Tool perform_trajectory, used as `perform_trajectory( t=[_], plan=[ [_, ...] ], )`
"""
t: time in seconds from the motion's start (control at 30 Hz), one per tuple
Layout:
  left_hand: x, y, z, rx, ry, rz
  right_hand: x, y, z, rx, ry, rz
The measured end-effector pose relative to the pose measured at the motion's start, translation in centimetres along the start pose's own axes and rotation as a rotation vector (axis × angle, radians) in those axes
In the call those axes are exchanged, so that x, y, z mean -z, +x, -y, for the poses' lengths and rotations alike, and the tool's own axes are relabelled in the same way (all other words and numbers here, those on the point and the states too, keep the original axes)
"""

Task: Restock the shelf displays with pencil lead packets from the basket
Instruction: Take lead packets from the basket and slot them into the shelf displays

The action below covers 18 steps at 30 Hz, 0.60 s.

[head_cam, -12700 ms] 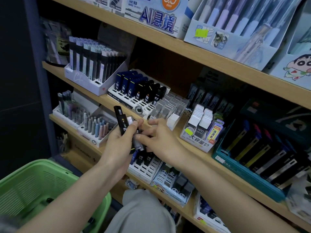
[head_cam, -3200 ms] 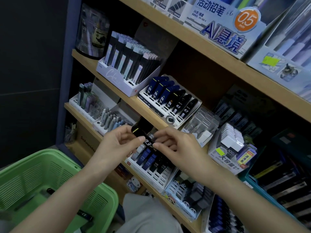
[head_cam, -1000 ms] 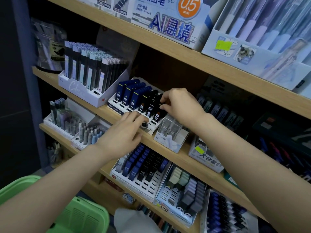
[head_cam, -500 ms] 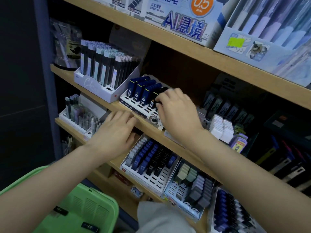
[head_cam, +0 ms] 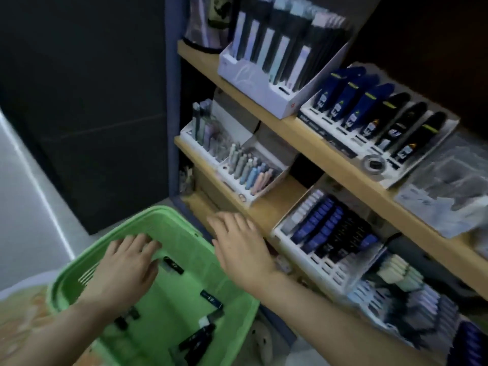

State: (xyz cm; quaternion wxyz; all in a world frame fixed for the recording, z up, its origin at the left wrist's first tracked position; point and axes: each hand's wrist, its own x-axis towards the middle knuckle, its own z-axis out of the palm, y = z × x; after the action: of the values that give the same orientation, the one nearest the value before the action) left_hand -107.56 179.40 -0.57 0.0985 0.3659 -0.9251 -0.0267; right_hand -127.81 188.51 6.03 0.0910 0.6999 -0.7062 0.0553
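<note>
**Desk:** Which step were you on?

**Operator:** The pick-up. At the left, the basket (head_cam: pixel 182 228) sat low beside the shelf (head_cam: pixel 280 204). I had the left hand (head_cam: pixel 126 265) inside it, palm down, fingers spread and gripping nothing. Its fingertips were just beside a black packet (head_cam: pixel 173 265) lying flat on the basket's bottom.

**Desk:** Any more stock in there?

**Operator:** Yes. More packets (head_cam: pixel 196 339) lay scattered toward the near side, and neither hand had one.

**Desk:** And the right hand?

**Operator:** The right hand (head_cam: pixel 240 247) hovered by the basket's right rim, between basket and shelf. Its fingers were straight and it was empty too.

**Desk:** What did the next move call for?

**Operator:** As I judged it, I needed to curl the left fingers round that black packet. It lay flat, so it wanted a pinch across its narrow sides rather than a scoop. After that came a carry rightward to a rack. The lower rack (head_cam: pixel 324 265) showed bare white slots at its front. The upper rack (head_cam: pixel 324 120) looked nearly full, though blur hid the labels. Matching the packet to its row was where I'd have gone slowly.
</note>
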Motion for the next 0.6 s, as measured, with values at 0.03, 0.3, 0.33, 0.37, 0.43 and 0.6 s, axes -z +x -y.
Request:
perform_trajectory(
  t=[0.03, 0.3, 0.33, 0.37, 0.43, 0.6],
  plan=[
    [-1.1, -1.0, 1.2, 0.049, 0.009, 0.048, -2.2, 0.0, 0.5, -0.01, 0.025, 0.045],
    [-6.8, -5.2, 8.9, 0.486, -0.096, 0.202, -16.8, -1.0, 4.8, -0.017, 0.347, 0.608],
    [-7.1, -5.3, 9.3, 0.525, -0.107, 0.221, -18.5, -1.4, 5.3, -0.028, 0.387, 0.657],
    [-7.4, -5.4, 9.5, 0.557, -0.12, 0.245, -20.0, -1.9, 5.8, -0.046, 0.425, 0.708],
    [-8.2, -5.7, 9.8, 0.586, -0.163, 0.255, -22.8, -2.9, 6.8, -0.103, 0.492, 0.808],
    [-8.9, -5.0, 9.4, 0.645, -0.269, 0.093, -28.1, -4.0, 10.0, -0.256, 0.674, 0.949]
  ],
)
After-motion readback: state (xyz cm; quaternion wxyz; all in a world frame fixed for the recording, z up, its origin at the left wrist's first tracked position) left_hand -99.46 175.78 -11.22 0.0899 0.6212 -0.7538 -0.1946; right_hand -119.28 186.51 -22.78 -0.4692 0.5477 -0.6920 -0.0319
